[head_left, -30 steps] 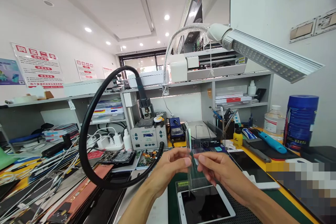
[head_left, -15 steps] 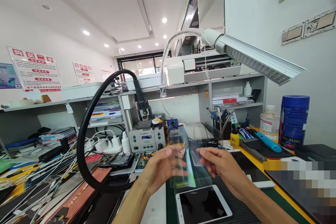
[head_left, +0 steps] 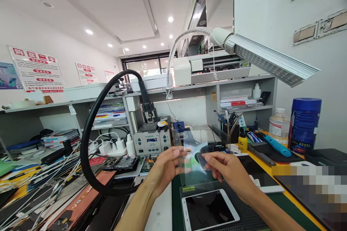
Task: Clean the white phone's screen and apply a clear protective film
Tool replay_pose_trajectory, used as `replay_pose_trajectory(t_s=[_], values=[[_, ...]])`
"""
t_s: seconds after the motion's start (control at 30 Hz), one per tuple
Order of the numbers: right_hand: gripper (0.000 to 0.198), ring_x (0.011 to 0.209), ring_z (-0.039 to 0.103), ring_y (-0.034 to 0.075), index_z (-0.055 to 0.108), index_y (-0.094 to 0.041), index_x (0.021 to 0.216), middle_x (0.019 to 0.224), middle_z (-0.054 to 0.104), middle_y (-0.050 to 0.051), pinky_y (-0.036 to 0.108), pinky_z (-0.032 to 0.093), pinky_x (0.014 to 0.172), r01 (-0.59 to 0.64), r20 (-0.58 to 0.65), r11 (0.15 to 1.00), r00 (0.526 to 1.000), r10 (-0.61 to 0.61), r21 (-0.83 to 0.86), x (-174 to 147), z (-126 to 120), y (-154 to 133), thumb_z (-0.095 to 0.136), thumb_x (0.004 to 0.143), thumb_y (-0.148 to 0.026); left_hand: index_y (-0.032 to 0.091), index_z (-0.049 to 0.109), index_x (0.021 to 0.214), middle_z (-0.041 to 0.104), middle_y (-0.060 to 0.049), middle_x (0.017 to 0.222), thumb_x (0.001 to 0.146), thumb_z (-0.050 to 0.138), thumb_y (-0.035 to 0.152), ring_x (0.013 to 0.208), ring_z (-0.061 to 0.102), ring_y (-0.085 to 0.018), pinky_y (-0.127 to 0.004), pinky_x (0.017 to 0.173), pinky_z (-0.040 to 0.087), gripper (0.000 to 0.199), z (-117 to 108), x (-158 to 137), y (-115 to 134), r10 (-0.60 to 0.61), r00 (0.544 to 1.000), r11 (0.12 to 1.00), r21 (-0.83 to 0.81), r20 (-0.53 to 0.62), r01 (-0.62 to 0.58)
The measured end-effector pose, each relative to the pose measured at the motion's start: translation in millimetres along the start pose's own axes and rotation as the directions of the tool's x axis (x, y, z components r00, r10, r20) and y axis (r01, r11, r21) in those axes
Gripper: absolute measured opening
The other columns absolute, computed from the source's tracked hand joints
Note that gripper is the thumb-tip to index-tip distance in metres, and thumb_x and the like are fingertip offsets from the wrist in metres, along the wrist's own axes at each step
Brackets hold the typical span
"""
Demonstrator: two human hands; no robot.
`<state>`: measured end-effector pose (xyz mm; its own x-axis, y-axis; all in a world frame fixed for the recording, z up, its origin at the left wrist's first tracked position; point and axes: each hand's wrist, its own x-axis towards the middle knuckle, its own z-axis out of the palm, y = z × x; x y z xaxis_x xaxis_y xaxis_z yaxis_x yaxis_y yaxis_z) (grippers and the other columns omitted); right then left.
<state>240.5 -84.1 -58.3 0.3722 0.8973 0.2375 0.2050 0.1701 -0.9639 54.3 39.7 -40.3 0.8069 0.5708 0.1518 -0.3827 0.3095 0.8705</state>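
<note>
A thin transparent plastic sheet (head_left: 196, 179) stands upright between my two hands, above a white-framed tablet (head_left: 211, 209) with a dark screen. My left hand (head_left: 165, 166) is at the sheet's left edge, its thumb in front and fingertips partly seen through the plastic. My right hand (head_left: 229, 168) pinches the sheet's right side between thumb and fingers; a small darker patch shows at its fingertips, too blurred to name. Under the tablet lies a black perforated mat (head_left: 245, 211).
A thick black hose (head_left: 84, 144) loops at left beside a hot-air station (head_left: 151, 142). Dismantled device parts and cables crowd the left. On the right are a yellow bottle (head_left: 242, 142), a blue-handled tool (head_left: 276, 146) and another dark-screened device (head_left: 256, 171). A lamp (head_left: 273, 59) hangs above.
The sheet has turned, so its bright reflection has moved from a narrow strip to a broader patch by my right fingertips. My left thumb has shifted slightly up and right.
</note>
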Motion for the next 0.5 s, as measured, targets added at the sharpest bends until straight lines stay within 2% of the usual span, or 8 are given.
replay_pose_trajectory(t_s=[0.13,0.3,0.4,0.5], values=[[0.045,0.055,0.050,0.013,0.075,-0.018,0.095,0.075,0.067,0.005,0.026,0.039,0.048,0.001,-0.018,1.000,1.000,-0.001,0.003,-2.2,-0.4,-2.7,0.066,0.083,-0.060,0.013,0.070,0.105,0.064,-0.011,0.106,0.085,0.069,0.032,0.093,0.062,-0.024,-0.047,0.088,0.054,0.028,-7.7,0.2,12.5,0.123,0.985,0.987,-0.087,-0.118,-0.134],[0.044,0.054,0.049,0.014,0.074,-0.018,0.089,0.069,0.063,0.003,0.026,0.038,0.048,-0.026,0.013,1.000,1.000,0.026,0.013,-3.9,2.0,-4.4,0.068,0.081,-0.061,0.014,0.068,0.104,0.064,-0.007,0.098,0.083,0.070,0.038,0.087,0.063,-0.020,-0.039,0.081,0.056,0.031,-23.1,-2.0,34.4,0.346,0.870,0.917,-0.070,-0.351,-0.393],[0.047,0.052,0.047,0.014,0.073,-0.018,0.084,0.059,0.057,0.000,0.027,0.038,0.049,-0.052,0.043,0.997,0.998,0.055,-0.048,-1.9,5.7,-5.1,0.063,0.082,-0.064,0.013,0.067,0.102,0.064,-0.006,0.096,0.082,0.071,0.039,0.082,0.063,-0.018,-0.035,0.076,0.056,0.033,-28.9,-2.5,39.9,0.388,0.830,0.895,-0.051,-0.400,-0.443],[0.045,0.055,0.049,0.016,0.073,-0.020,0.095,0.064,0.059,0.001,0.029,0.041,0.054,0.001,-0.004,0.984,1.000,-0.002,-0.181,2.3,13.4,-10.9,0.058,0.087,-0.062,0.014,0.066,0.099,0.063,-0.004,0.092,0.080,0.073,0.040,0.079,0.063,-0.017,-0.032,0.072,0.056,0.034,-32.0,-2.3,41.1,0.405,0.810,0.882,-0.051,-0.424,-0.468]])
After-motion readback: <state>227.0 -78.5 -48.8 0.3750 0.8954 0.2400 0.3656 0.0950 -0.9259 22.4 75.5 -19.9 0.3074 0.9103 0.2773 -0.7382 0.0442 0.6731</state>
